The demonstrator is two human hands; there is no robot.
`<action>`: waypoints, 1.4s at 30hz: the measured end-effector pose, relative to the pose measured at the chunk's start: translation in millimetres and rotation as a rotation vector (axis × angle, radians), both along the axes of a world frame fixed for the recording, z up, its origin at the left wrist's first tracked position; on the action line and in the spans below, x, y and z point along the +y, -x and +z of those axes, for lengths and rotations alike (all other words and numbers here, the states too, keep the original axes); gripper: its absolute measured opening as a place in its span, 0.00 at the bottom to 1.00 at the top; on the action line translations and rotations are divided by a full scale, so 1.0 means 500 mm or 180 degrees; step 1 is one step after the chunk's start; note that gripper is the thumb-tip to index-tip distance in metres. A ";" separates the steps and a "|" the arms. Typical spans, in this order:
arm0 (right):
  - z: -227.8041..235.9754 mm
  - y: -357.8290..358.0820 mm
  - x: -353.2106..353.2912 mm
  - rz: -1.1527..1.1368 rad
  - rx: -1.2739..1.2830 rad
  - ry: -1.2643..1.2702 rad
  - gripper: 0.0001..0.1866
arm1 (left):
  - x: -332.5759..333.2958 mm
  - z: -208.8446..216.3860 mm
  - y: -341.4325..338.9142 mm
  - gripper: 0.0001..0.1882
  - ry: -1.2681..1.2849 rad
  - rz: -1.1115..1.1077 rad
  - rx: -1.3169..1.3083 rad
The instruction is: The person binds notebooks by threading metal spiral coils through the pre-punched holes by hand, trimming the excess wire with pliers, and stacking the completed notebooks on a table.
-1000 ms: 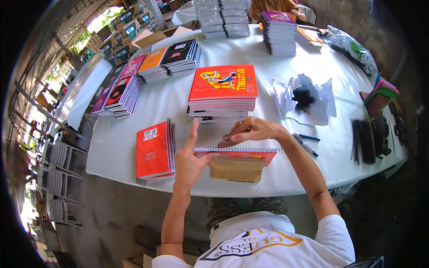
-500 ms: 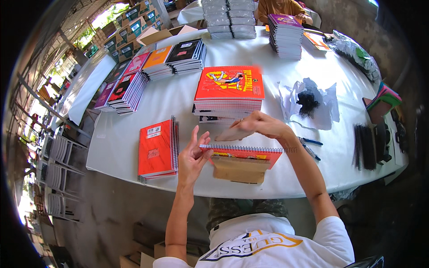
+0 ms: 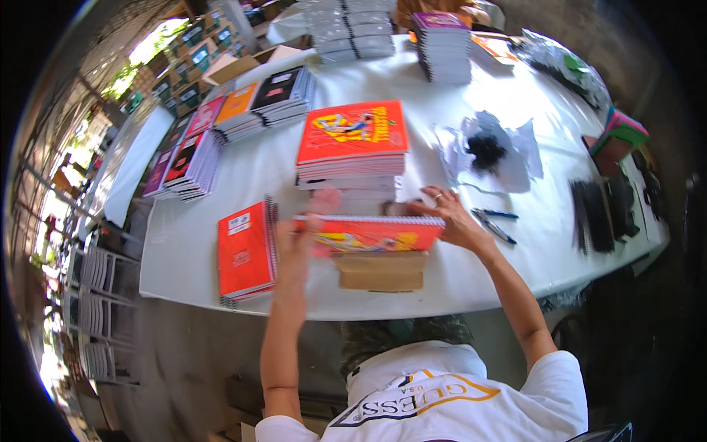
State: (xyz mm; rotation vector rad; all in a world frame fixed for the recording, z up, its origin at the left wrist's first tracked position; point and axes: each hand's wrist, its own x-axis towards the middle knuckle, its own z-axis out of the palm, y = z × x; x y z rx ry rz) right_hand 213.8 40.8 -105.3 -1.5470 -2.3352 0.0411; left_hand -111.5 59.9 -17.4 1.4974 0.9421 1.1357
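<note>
A red spiral notebook (image 3: 375, 237) with a yellow picture on its cover stands on edge before me, its coil edge up. Behind a brown cardboard piece (image 3: 381, 271), it sits close above the table's front part. My left hand (image 3: 293, 239), blurred by motion, grips the notebook's left end. At the right end, my right hand (image 3: 458, 221) has its fingers curled over the coil edge; its thumb is hidden. Just beyond stands a stack of red notebooks (image 3: 353, 136). Left of my left hand lies a small pile of red spiral notebooks (image 3: 245, 250).
Blue-handled pliers (image 3: 495, 225) lie right of my right hand. Farther off is crumpled paper (image 3: 524, 151) with black scraps on it. Black coils (image 3: 589, 217) lie at the right edge. Notebook stacks (image 3: 195, 166) stand at the left, wrapped bundles (image 3: 350, 33) at the back.
My right hand has come down from above the coil to the notebook's right end. The notebook has tilted, showing more of its cover. The whole view has shifted slightly.
</note>
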 end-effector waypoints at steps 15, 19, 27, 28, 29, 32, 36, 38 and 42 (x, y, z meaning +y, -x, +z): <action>0.061 0.010 -0.293 -0.0587 0.1913 0.0015 0.21 | -0.185 -0.083 -0.166 0.32 -0.2690 0.0589 0.3159; 0.083 0.100 -0.326 -0.0169 0.1603 -0.0363 0.24 | -0.184 -0.085 -0.173 0.32 -0.2718 0.0638 0.3287; 0.085 0.098 -0.322 -0.0281 0.1544 -0.0486 0.27 | -0.190 -0.080 -0.179 0.36 -0.2666 0.0608 0.3140; 0.088 0.098 -0.318 -0.0216 0.1458 -0.0532 0.26 | -0.191 -0.079 -0.180 0.36 -0.2649 0.0617 0.3153; 0.090 0.099 -0.314 -0.0156 0.1377 -0.0578 0.26 | -0.191 -0.077 -0.180 0.35 -0.2636 0.0618 0.3167; 0.088 0.098 -0.307 0.0049 0.1611 -0.0143 0.21 | -0.191 -0.076 -0.175 0.33 -0.2609 0.0617 0.3144; 0.120 0.051 -0.256 0.0273 0.3612 0.3580 0.16 | -0.193 -0.066 -0.158 0.31 -0.2674 0.0556 0.3122; 0.148 0.048 -0.233 0.0665 0.2781 0.2566 0.15 | -0.191 -0.054 -0.143 0.30 -0.2651 0.0583 0.3067; 0.139 -0.017 -0.189 0.0478 0.1933 0.0807 0.14 | -0.129 -0.002 -0.021 0.28 -0.2567 0.1181 0.2703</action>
